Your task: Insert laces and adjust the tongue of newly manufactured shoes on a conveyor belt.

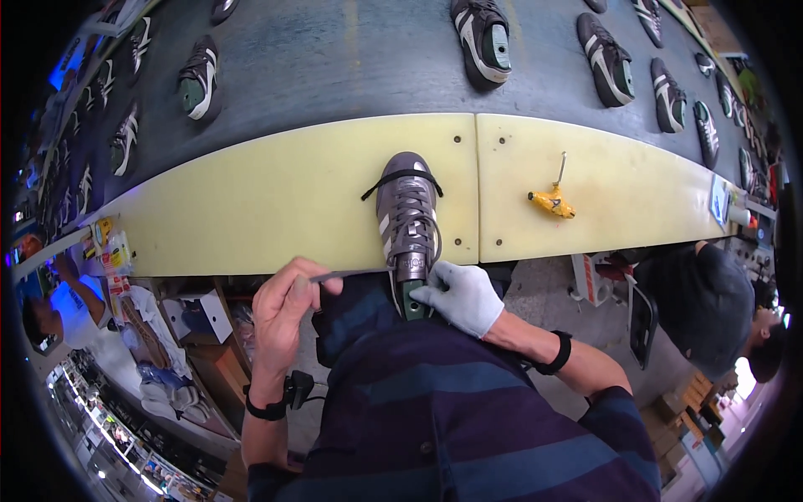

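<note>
A grey sneaker (pixel 408 201) with pale side stripes lies on the yellow worktop, toe pointing away from me and heel jutting over the near edge. A green last (pixel 413 303) shows in its heel opening. Across the toe lies a thin black cord (pixel 404 175). My bare left hand (pixel 284 305) pinches a flat dark strip (pixel 355 274), which runs taut-looking toward the sneaker's heel; its far end is hard to make out. My right hand (pixel 468 299), in a white glove, grips the sneaker's heel end, thumb over the green last. Its other fingers are partly hidden.
A yellow-handled tool (pixel 552 202) with a metal shaft rests on the right half of the worktop (pixel 276 192). Beyond it, a dark conveyor belt (pixel 335 58) carries several similar sneakers. Another person (pixel 698 301) is at the right; one more (pixel 71 301) is at the left, beside shelving.
</note>
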A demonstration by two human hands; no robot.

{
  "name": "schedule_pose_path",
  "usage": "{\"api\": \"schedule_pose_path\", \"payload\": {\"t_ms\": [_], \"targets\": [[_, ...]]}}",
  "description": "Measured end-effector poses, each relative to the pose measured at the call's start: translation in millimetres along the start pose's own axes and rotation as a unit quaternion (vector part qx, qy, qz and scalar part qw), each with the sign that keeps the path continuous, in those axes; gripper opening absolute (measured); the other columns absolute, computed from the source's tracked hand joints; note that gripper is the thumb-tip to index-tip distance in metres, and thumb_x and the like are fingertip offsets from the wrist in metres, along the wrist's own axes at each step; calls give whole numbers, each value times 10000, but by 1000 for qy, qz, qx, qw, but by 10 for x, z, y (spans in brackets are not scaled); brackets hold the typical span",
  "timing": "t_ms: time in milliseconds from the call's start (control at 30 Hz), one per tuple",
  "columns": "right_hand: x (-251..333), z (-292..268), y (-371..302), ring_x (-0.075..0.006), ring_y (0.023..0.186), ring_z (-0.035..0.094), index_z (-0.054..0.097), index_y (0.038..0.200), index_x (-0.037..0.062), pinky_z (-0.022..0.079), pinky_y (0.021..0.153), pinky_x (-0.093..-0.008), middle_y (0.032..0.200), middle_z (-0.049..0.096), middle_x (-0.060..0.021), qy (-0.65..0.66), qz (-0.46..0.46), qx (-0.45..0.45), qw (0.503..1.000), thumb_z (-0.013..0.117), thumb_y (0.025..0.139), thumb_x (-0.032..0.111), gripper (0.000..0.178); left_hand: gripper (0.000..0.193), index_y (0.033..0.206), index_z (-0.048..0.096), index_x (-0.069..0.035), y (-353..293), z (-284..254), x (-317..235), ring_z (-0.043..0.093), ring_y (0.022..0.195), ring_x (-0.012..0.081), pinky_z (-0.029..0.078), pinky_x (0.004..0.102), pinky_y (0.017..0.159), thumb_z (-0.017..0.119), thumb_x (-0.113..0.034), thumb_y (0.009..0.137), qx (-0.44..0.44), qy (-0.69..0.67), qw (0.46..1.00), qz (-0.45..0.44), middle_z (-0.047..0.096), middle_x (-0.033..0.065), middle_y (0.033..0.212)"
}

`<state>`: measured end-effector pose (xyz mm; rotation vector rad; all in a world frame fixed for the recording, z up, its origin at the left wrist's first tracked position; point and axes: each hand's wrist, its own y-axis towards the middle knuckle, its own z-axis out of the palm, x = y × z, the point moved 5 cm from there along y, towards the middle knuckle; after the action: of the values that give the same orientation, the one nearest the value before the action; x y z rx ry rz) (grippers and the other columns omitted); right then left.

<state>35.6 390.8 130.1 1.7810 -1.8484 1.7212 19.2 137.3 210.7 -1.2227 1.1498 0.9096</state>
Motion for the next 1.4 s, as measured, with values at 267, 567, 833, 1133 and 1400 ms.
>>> {"api": "schedule_pose_path", "payload": {"t_ms": [267, 567, 833, 1133, 1400], "targets": [[-195, -298, -265, -91, 617, 532, 600, 807, 44, 410, 567, -267, 734, 647, -21, 438, 10, 274, 856, 699, 983, 279, 309, 462, 741, 407, -103, 42, 180, 287, 609, 791, 291, 480, 502, 1000, 362, -321, 1146, -12, -293, 952, -83, 578, 159, 781], [0, -746, -327, -91, 792, 589, 606, 849, 38, 471, 702, -251, 877, 646, -36, 213, -102, 69, 969, 667, 986, 195, 218, 461, 723, 414, -74, -234, 446, -209, 390, 681, 181, 374, 357, 740, 454, -297, 1124, 122, -164, 978, -28, 431, 32, 709], [-364, -577, -198, -247, 734, 626, 581, 992, -19, 508, 713, -414, 789, 619, -150, 109, -11, 109, 988, 557, 1046, 346, 369, 517, 704, 413, -34, -315, 225, -79, 350, 696, 129, 311, 298, 675, 459, -335, 1122, 94, -259, 952, -132, 426, 4, 705], [627, -598, -123, -303, 807, 723, 591, 1346, 35, 543, 746, -420, 897, 714, -176, 146, -154, 16, 977, 720, 968, 204, 433, 335, 846, 580, 11, 541, 708, -766, 604, 920, 239, 465, 352, 776, 517, -222, 1078, 103, 137, 980, 97, 663, 134, 1025], [661, -551, -45, -259, 673, 651, 679, 947, 3, 520, 681, -367, 762, 677, -135, 203, -166, 76, 962, 541, 1079, 317, 368, 443, 1286, 558, -15, 239, 893, 46, 598, 1113, 398, 488, 458, 982, 657, -26, 855, 192, 249, 949, 19, 574, 223, 1306]]}}
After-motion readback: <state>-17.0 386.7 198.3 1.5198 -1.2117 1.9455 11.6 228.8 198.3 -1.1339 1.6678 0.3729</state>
